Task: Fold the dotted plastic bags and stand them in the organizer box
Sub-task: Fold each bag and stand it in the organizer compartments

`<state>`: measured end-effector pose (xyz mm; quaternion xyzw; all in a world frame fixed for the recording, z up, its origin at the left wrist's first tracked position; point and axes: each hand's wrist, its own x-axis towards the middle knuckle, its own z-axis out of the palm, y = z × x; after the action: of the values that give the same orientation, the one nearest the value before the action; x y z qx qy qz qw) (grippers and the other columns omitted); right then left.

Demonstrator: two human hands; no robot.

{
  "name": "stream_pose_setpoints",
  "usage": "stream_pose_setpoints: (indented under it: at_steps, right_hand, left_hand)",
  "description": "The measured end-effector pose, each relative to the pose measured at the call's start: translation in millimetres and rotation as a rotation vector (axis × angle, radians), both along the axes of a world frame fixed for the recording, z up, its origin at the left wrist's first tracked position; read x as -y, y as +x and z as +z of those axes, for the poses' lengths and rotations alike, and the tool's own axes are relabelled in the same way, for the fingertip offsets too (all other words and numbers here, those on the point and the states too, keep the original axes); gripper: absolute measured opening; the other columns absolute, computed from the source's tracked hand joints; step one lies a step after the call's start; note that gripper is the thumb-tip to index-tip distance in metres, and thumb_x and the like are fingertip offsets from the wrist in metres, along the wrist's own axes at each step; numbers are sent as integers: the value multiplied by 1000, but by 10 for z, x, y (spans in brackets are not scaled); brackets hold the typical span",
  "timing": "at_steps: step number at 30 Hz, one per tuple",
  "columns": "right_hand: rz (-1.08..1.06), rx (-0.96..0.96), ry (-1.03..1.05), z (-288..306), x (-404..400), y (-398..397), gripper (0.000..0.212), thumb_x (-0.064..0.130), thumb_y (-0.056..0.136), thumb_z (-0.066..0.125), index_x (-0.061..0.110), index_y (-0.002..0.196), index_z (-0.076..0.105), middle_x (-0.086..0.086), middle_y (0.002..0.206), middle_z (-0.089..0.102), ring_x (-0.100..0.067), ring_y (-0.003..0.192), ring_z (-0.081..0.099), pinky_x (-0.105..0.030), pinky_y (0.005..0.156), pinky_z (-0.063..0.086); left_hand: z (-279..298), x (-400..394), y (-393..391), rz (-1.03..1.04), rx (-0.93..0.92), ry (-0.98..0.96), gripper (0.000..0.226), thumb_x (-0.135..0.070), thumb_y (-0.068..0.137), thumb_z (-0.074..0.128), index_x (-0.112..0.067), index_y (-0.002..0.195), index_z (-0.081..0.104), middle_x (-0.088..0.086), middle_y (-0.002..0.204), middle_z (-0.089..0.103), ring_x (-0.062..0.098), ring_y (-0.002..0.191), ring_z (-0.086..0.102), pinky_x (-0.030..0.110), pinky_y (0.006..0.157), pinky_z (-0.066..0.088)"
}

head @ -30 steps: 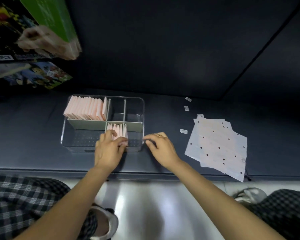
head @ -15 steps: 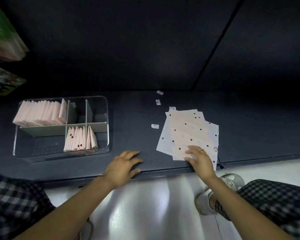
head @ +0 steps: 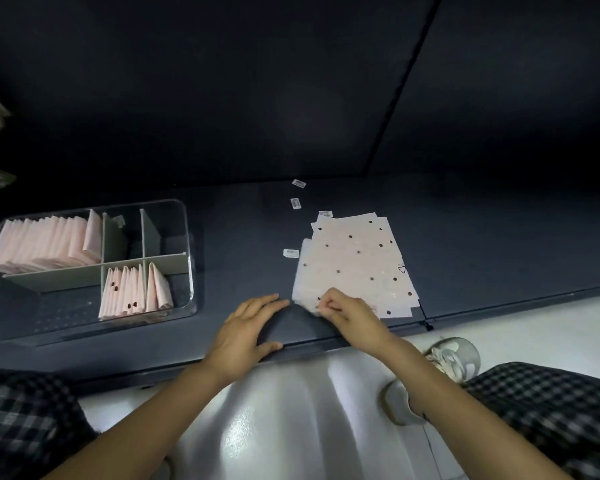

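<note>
Nearest to me I see black-and-white checked trouser legs (head: 548, 410) at both lower corners, with a glossy white floor (head: 291, 410) between them and a pale sandal (head: 454, 355) just beside the right knee. Above that, my left hand (head: 243, 337) lies flat and relaxed on the front edge of the dark grey matte table (head: 243, 244), fingers straight and spread, holding nothing. Just beside it, my right hand (head: 354, 320) has its fingers curled and pinches the near left corner of the loose stack of flat, pale pink plastic bags with black dots (head: 357, 265), lifting that corner slightly off the surface; the rest of the stack lies flat to the right of centre. To the left, well apart from the stack, stands the clear rectangular organizer box with grey dividers (head: 187, 271). Its near right compartment holds a short row of folded pink dotted bags (head: 132, 289) standing upright, and its far left compartment holds a longer row of folded pink bags (head: 45, 244) leaning together. Farther back, four small white paper labels (head: 290, 253) lie scattered on the table near the stack's far edge, before a dark wall panel (head: 257, 98).
</note>
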<state>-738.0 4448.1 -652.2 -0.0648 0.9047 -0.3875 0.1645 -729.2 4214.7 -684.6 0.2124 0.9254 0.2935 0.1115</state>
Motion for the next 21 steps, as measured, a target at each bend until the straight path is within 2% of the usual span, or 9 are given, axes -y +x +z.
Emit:
stream_pose_setpoints:
  at_steps: [1, 3, 5, 6, 8, 10, 12, 16, 21]
  right_hand:
    - [32, 39, -9, 20, 84, -3, 6, 16, 94, 53, 19, 89, 54, 13, 71, 61, 3, 66, 53, -19, 64, 40]
    - [77, 141, -29, 43, 218, -12, 15, 15, 94, 53, 26, 83, 52, 17, 61, 55, 9, 55, 47, -13, 57, 33]
    - [85, 239, -70, 73, 307, -35, 22, 15, 94, 52, 29, 78, 52, 18, 58, 55, 9, 52, 46, -14, 57, 34]
    - [79, 264, -93, 93, 344, -53, 22, 16, 94, 52, 30, 77, 52, 20, 57, 55, 8, 53, 46, -15, 60, 38]
    - [67, 268, -114, 155, 410, -112, 16, 19, 94, 54, 26, 79, 54, 21, 63, 60, 5, 61, 50, -20, 66, 42]
    - [85, 247, -71, 240, 454, -193, 8, 29, 91, 58, 23, 86, 57, 12, 81, 67, -5, 74, 56, -20, 66, 42]
    - [113, 213, 23, 320, 458, -306, 16, 38, 87, 63, 23, 90, 59, 4, 91, 70, -10, 82, 60, -23, 69, 46]
    - [215, 29, 360, 394, 448, -588, 5, 22, 89, 59, 24, 86, 63, 6, 86, 68, -16, 88, 59, -29, 75, 44]
    - [266, 67, 486, 240, 553, -869, 18, 10, 90, 47, 20, 88, 62, 3, 87, 60, -24, 93, 58, -33, 80, 46]
  left_hand:
    - [1, -28, 8, 26, 29, 35, 70, -32, 79, 73, -33, 140, 39, -15, 143, 36, 7, 131, 31, 24, 110, 26]
    - [-21, -44, 31, 90, 111, 90, 59, -27, 77, 76, -28, 131, 52, -13, 129, 51, 10, 119, 40, 19, 100, 30]
    - [-42, -14, 39, 171, 179, 143, 20, -24, 78, 76, -28, 95, 67, -11, 91, 63, 11, 93, 48, 21, 81, 37]
    - [-52, 11, 40, 217, 226, 181, 17, -23, 79, 75, -29, 73, 61, -14, 70, 56, 9, 76, 45, 23, 69, 36]
    - [-80, 43, 43, 325, 320, 270, 42, -19, 82, 72, -25, 54, 42, -10, 50, 39, 6, 56, 34, 22, 56, 29]
    - [-61, 58, 31, 402, 371, 328, 43, -17, 84, 70, -19, 54, 40, -9, 48, 36, 6, 52, 29, 19, 52, 27]
    - [-49, 46, 6, 434, 393, 352, 41, -16, 86, 67, -17, 56, 39, -8, 47, 36, 10, 53, 29, 20, 51, 27]
    - [-75, 10, -45, 495, 375, 335, 33, -17, 90, 63, -14, 63, 43, -8, 41, 37, 15, 56, 31, 27, 56, 30]
    - [-72, -58, -100, 560, 355, 318, 19, -25, 92, 60, -14, 78, 53, -3, 59, 57, 24, 66, 53, 33, 65, 44]
